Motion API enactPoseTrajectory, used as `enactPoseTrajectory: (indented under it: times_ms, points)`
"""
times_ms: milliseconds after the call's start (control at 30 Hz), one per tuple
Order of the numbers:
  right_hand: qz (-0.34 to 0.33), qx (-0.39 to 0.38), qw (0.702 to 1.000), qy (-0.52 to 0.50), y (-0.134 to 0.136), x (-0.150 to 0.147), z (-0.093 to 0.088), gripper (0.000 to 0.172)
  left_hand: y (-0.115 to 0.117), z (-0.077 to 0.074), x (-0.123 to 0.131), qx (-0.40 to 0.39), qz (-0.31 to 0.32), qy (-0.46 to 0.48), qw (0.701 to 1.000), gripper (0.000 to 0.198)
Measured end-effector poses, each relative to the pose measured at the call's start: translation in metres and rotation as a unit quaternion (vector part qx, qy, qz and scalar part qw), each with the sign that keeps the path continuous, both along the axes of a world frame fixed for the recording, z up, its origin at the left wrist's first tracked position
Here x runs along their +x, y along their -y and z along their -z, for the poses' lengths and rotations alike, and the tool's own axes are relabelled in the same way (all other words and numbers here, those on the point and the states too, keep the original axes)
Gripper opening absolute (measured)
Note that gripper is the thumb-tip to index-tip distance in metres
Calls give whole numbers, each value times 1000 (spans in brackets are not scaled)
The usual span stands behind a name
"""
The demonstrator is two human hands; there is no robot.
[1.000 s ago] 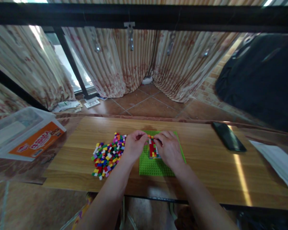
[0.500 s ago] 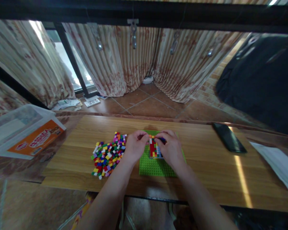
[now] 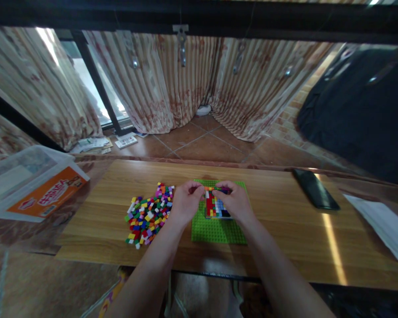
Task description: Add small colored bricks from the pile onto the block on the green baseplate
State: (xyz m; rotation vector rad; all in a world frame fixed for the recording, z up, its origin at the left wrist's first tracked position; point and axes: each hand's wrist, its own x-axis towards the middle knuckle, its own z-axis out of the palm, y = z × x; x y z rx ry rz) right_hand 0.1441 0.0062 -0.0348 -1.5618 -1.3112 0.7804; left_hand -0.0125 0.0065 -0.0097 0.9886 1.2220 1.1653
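Observation:
A green studded baseplate (image 3: 212,232) lies on the wooden table (image 3: 278,229). A patch of small coloured bricks (image 3: 216,207) is built on its far part. My left hand (image 3: 185,204) rests at the patch's left edge with fingertips pinched together at its far corner. My right hand (image 3: 236,202) sits at the patch's right side, fingers curled and pressing on the top row of bricks. A loose pile of small coloured bricks (image 3: 149,214) lies just left of my left hand.
A black phone (image 3: 315,189) lies at the table's far right, with white paper (image 3: 384,225) beyond it. A clear plastic box with an orange label (image 3: 36,185) stands at the left. Curtains and a tiled floor are behind the table.
My right hand has shifted a little to the right, uncovering more of the brick patch. My left hand has stayed at the patch's left edge.

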Motion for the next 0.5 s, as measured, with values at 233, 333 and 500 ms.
enactPoseTrajectory:
  times_ms: [233, 333, 500]
  points:
    - [-5, 5, 1000, -17, 0, -3, -1, 23, 1, -2, 1, -11, 4, 12, 1000, 4]
    - [-16, 7, 1000, -14, 0, 0, 1, 24, 0, -1, 0, -15, 10, 8, 1000, 5]
    - [-31, 17, 999, -7, 3, 7, -3, 28, -1, 3, 2, -12, 25, 8, 1000, 6]
